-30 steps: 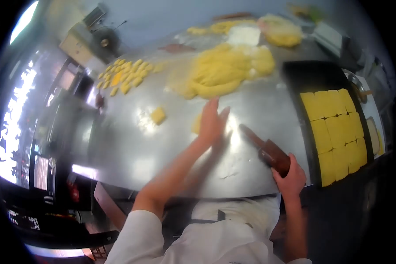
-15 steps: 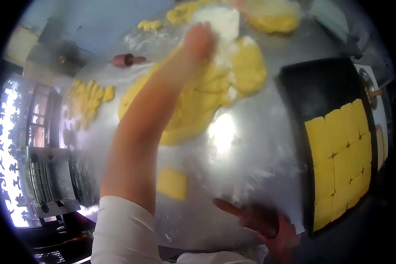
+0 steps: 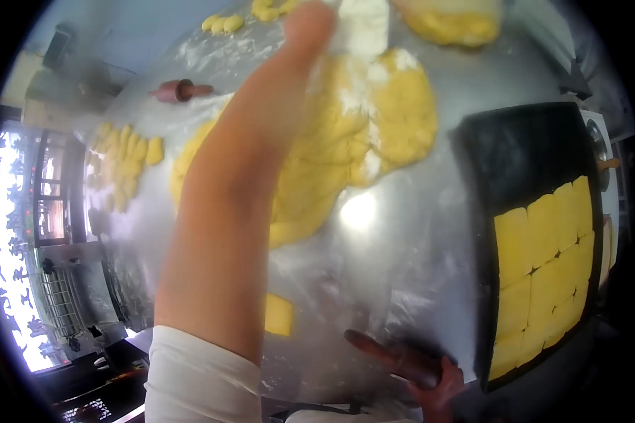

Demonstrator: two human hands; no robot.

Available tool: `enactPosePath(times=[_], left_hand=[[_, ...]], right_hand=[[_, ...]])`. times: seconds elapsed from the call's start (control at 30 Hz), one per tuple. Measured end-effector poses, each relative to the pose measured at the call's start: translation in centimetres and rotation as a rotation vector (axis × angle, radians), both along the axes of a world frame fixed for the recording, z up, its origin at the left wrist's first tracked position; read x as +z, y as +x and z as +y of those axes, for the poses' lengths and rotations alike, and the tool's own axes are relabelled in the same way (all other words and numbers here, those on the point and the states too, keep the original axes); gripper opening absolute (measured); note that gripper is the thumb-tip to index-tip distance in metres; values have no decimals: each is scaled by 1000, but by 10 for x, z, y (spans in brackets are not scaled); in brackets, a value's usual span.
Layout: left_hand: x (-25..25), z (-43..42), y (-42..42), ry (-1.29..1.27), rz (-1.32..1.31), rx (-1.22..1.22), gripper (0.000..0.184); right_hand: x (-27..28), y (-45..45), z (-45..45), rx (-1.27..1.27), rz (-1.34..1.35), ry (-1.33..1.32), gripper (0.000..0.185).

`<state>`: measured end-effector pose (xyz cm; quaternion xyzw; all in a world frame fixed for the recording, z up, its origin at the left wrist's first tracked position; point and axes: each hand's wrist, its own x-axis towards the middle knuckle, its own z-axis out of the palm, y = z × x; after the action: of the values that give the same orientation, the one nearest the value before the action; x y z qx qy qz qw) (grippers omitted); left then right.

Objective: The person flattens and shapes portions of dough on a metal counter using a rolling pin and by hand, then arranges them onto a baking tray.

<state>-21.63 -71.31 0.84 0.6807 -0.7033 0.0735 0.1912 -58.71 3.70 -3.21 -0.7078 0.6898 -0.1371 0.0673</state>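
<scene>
My left hand (image 3: 309, 27) reaches across the metal table to its far side, above a large uneven sheet of yellow dough (image 3: 331, 155). It is beside a white, squarish, floury-looking patch (image 3: 364, 28); its fingers are blurred and partly turned away. White flour streaks lie on the dough sheet. Low at the right, my right hand (image 3: 441, 386) is wrapped around a dark reddish rolling pin (image 3: 402, 359), one handle pointing up and left. A small square of yellow dough (image 3: 279, 315) lies near my left forearm, partly covered by it.
A black tray (image 3: 522, 148) on the right holds several yellow dough squares (image 3: 543, 275). Another rolling pin (image 3: 180, 91) lies at the far left, near small dough pieces (image 3: 127, 158). A rounded dough mass (image 3: 451, 25) sits at the far edge.
My left hand has moved farther up and slightly left, uncovering more of the floured dough. My right hand still holds the rolling pin low at the right. The view has shifted slightly.
</scene>
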Motion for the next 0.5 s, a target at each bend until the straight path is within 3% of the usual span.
enactPosePath(times=[0.2,0.27,0.3,0.4,0.47,0.5], left_hand=[[18,66,-9,-236,128,-94,56],[63,145,-24,155,22,-203,29],[47,177,-23,-29,7,-351,28],[20,291,-32,114,207,-482,27],[40,381,-48,293,344,-324,46],[34,410,-48,357,389,-323,42]], right_hand=[[11,14,-25,24,-12,-59,104],[16,14,-28,20,-74,-28,100],[9,11,-24,8,-91,-20,98],[15,17,-37,-18,-135,-51,96],[14,21,-39,-56,-164,-111,95],[21,28,-39,-121,-134,-115,89]])
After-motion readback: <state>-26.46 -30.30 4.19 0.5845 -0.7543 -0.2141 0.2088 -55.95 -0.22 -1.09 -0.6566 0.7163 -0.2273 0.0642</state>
